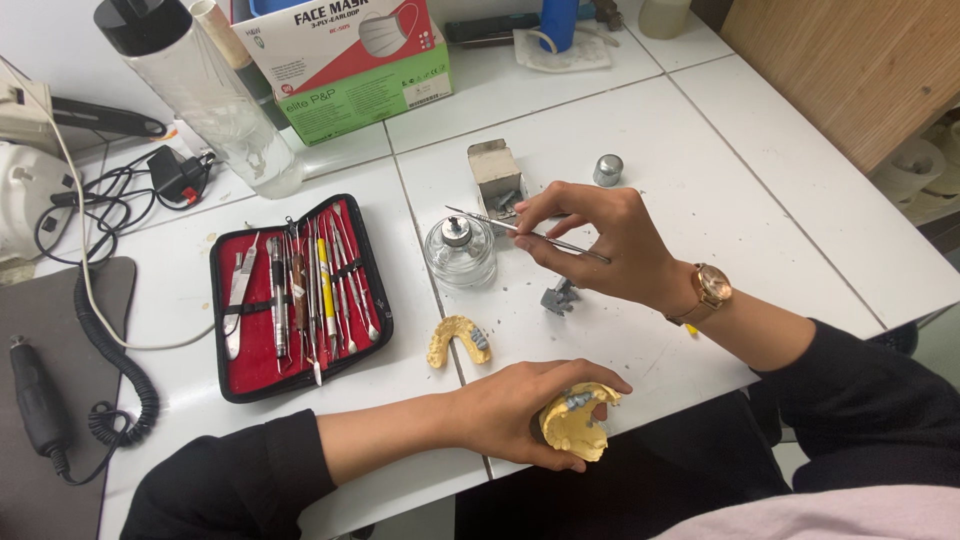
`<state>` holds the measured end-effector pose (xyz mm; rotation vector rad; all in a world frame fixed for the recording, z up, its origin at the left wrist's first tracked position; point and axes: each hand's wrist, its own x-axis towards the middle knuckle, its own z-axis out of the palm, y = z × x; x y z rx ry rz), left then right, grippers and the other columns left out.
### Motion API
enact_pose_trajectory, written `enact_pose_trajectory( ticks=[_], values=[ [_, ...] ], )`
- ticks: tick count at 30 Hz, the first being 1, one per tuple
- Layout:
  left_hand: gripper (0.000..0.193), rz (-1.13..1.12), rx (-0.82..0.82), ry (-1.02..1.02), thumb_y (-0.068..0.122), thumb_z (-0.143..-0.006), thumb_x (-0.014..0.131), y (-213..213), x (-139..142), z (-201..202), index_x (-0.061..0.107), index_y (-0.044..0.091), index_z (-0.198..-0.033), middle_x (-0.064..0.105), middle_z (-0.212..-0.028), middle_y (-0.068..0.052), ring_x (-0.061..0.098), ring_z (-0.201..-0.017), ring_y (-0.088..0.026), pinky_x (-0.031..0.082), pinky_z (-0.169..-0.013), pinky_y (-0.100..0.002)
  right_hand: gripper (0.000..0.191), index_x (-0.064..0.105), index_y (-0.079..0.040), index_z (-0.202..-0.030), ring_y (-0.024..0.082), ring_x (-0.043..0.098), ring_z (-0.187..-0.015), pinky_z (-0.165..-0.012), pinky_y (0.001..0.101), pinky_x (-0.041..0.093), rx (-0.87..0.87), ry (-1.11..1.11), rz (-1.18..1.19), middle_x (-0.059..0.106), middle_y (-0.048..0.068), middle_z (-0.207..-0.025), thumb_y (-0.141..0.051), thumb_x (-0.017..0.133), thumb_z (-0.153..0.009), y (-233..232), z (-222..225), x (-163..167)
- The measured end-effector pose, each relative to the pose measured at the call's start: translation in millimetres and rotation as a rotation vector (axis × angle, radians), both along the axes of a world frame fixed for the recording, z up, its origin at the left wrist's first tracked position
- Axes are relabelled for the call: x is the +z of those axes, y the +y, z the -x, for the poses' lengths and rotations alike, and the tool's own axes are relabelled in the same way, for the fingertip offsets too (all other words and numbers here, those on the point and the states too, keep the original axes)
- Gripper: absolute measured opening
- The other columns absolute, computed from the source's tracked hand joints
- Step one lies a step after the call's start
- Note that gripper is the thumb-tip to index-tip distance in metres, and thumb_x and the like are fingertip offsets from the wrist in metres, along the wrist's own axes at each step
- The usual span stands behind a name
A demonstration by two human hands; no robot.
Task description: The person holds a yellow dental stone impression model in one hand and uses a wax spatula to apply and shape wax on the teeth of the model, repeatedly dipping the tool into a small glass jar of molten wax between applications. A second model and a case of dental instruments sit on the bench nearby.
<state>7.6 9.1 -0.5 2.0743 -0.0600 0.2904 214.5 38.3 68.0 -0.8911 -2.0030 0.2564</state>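
A white bench (pixel 800 200), made of several tops set edge to edge, was seen carrying dental work items. An open red-lined instrument case (pixel 298 295) was laid left of centre, with a glass spirit lamp (pixel 460 252) just beside it. A yellow dental cast (pixel 458 340) and a small grey piece (pixel 560 297) were placed near the front edge. A green-and-white carton (pixel 350 65), a clear bottle (pixel 205 90), a small grey box (pixel 497 172) and a metal cap (pixel 607 170) were set further back.
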Motion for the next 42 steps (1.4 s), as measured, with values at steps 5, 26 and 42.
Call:
enact_pose_trajectory(
  ticks=[5, 26, 42],
  values=[
    [0.079, 0.013, -0.011, -0.012, 0.02, -0.082, 0.083, 1, 0, 0, 0.044, 0.014, -0.15, 0.068, -0.117, -0.005, 0.071, -0.115, -0.025, 0.057, -0.104, -0.04, 0.018, 0.065, -0.007, -0.11, 0.016, 0.078, -0.102, -0.08, 0.0258, 0.069, 0.001, 0.031, 0.059, 0.077, 0.004, -0.105, -0.006, 0.075, -0.094, 0, -1, -13],
    [0.08, 0.02, -0.002, 0.003, 0.018, -0.081, 0.083, 0, 5, 0, 0.044, 0.015, -0.15, 0.069, -0.118, -0.006, 0.072, -0.113, -0.025, 0.057, -0.104, -0.039, 0.017, 0.069, -0.012, -0.095, 0.016, 0.073, -0.09, -0.072, 0.0277, 0.061, -0.007, -0.235, -0.18, 0.075, 0.004, -0.109, -0.009, 0.083, -0.085, -3, 2, -19],
    [0.08, 0.002, 0.009, 0.029, 0.021, -0.081, 0.083, -1, 2, -2, 0.044, 0.015, -0.15, 0.069, -0.12, -0.007, 0.072, -0.114, -0.026, 0.057, -0.106, -0.04, 0.017, 0.066, -0.013, -0.094, 0.016, 0.073, -0.093, -0.069, 0.027, 0.06, -0.037, -0.26, -0.225, 0.075, 0.001, -0.107, -0.011, 0.081, -0.086, -1, -2, -25]
  ],
)
